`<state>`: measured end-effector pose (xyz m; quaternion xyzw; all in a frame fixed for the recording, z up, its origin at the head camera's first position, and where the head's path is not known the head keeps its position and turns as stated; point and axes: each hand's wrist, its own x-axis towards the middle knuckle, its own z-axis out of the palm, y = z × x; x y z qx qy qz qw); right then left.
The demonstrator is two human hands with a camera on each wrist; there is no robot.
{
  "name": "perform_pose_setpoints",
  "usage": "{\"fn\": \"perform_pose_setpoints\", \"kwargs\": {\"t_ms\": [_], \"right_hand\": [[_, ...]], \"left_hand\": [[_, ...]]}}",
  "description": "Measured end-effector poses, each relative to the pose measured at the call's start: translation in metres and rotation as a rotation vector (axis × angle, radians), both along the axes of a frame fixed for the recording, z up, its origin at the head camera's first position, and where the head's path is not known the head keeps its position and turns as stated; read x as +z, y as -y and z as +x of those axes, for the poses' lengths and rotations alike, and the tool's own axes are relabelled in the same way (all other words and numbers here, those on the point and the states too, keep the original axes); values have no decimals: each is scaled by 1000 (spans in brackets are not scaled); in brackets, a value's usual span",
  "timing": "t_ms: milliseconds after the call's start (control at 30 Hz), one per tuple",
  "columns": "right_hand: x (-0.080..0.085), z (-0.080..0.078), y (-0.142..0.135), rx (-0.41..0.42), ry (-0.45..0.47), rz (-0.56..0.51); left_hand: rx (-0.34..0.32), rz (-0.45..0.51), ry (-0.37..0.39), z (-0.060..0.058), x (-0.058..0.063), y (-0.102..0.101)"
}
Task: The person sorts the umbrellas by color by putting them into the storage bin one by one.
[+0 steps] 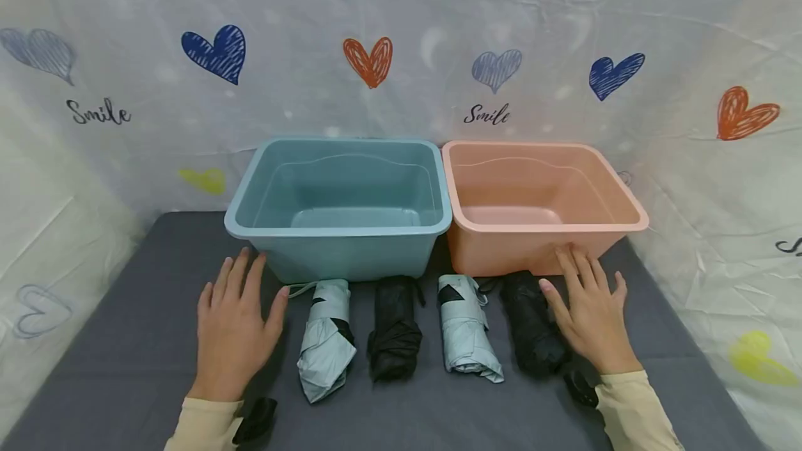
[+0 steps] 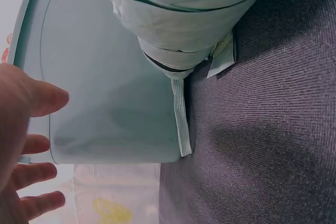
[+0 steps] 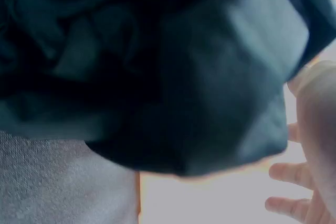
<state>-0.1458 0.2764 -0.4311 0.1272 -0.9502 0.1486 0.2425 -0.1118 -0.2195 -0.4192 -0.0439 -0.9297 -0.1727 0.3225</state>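
Umbrellas [image 1: 396,331], gaps between, left hand [image 1: 233,326] and right hand [image 1: 589,312] at outer edges

Left hand [image 1: 234,326] was back-up, fingers [image 1: 237,275] extended forward, slightly spread, thumb out to the right. Right hand [image 1: 592,315] also back-up, fingers forward and a bit left, thumb out to the left, little finger apart from the others. Hands sat well apart. Both forearms angled inward, left forearm [image 1: 203,426] and right forearm [image 1: 639,413] in cream sleeves.
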Motion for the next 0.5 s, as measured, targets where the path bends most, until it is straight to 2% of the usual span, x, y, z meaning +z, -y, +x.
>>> {"fn": "perform_pose_setpoints", "kwargs": {"t_ms": [67,133,267,367,500], "right_hand": [[1,1,0,8,-12,-25],[1,2,-1,19,-6,-63],[1,4,-3,52,62,-148],[2,5,-3,85,115,-191],[3,2,-6,130,187,-228]], "left_hand": [[-4,39,-28,1,2,1],[3,119,-36,1,5,2],[14,376,-52,-3,16,6],[18,589,-56,-10,29,10],[4,785,13,-24,44,12]]}}
